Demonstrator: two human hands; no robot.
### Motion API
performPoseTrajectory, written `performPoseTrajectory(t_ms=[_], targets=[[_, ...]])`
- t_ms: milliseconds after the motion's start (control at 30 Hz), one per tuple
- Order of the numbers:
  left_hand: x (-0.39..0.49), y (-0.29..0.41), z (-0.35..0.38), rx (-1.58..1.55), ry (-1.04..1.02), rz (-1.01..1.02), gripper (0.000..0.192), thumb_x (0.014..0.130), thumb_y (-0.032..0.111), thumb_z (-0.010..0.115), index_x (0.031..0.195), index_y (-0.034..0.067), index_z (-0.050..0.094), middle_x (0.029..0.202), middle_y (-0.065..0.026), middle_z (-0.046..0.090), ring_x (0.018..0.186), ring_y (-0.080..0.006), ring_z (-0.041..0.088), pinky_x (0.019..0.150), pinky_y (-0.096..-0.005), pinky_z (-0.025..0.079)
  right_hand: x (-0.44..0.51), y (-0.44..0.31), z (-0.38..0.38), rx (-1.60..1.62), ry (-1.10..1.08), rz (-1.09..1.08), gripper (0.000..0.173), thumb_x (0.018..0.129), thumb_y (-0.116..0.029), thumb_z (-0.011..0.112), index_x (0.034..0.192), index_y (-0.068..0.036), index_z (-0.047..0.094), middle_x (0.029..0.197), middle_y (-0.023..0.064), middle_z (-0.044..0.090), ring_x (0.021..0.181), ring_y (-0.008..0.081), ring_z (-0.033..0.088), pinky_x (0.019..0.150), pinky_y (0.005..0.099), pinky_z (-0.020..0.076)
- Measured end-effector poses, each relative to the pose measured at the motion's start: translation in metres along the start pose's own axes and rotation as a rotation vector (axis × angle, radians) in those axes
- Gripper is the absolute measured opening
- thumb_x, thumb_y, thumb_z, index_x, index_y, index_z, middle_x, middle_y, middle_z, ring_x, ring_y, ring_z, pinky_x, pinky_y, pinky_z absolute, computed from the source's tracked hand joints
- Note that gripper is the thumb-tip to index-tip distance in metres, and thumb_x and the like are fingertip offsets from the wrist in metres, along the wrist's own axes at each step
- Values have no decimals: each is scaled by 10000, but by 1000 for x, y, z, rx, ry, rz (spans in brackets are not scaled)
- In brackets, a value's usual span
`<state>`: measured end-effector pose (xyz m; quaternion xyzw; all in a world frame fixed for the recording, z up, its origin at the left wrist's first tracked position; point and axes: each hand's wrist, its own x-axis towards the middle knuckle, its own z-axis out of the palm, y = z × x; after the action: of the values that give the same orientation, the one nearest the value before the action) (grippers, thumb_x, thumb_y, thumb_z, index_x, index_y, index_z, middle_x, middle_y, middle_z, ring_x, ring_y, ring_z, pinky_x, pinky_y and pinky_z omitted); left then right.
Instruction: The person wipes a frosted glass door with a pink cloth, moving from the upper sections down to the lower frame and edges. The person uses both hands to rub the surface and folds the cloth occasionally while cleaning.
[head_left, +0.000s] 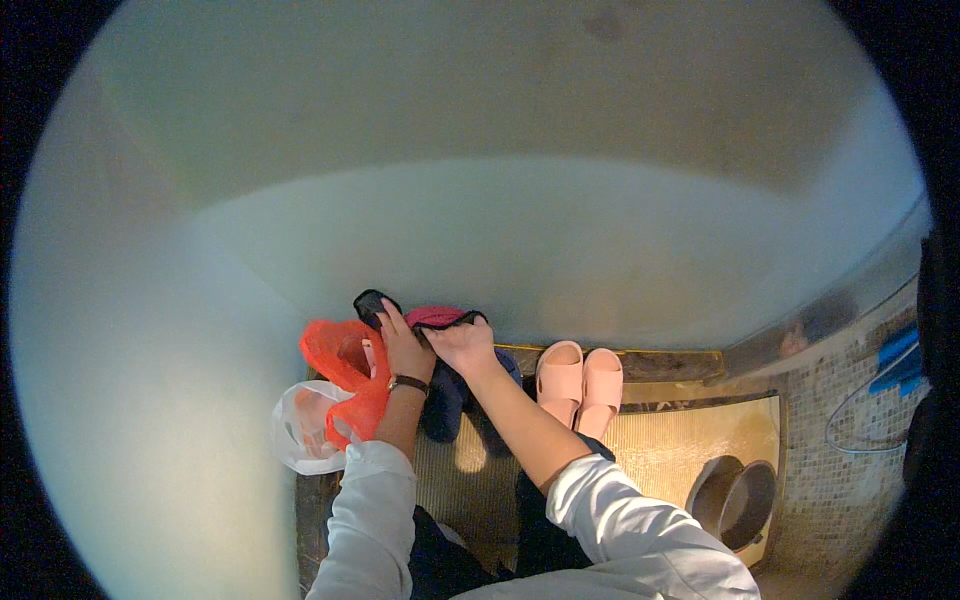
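My left hand (405, 346) and my right hand (465, 345) are close together near the corner of the walls. Between them is a dark pink fabric item (437, 316) with black edging, which my right hand grips. The fingers of my left hand lie on a black piece (373, 306) at its left; whether that belongs to the same item I cannot tell. A red plastic bag (334, 349) is beside my left hand and wrist. Next to it lies a white translucent plastic bag (292, 431). Dark blue slippers or shoes (442, 409) are partly hidden below my hands.
Pink slide sandals (561, 371) lean against the wall at the right of my hands. A round dark pan or basin (739, 502) is at the lower right on the ribbed floor (645, 442). Small mosaic tiles (810, 420) and a blue object (896, 360) are at the far right.
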<state>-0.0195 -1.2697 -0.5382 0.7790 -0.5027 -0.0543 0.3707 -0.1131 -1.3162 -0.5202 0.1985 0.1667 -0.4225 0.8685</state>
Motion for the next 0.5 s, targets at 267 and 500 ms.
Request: performPoseTrajectory(t_ms=[267,500], targets=[[-13,55,8,-127,5,422,758,717,21,487,1381,-50,127,1322,-347,290,1230,-506,267,1050,-501,220,-65,-43,66,-241,-90,-108,420,923,-303,278,1152,6,449,1224,160,497,1147,291,450,1002,418,312],[-11,135,6,-224,-101,804,687,671,25,544,1314,-49,312,1263,-279,377,1196,-440,346,1042,-496,251,-174,-53,119,-863,-64,-894,173,880,-232,479,959,-79,504,915,54,524,849,183,495,762,305,403]])
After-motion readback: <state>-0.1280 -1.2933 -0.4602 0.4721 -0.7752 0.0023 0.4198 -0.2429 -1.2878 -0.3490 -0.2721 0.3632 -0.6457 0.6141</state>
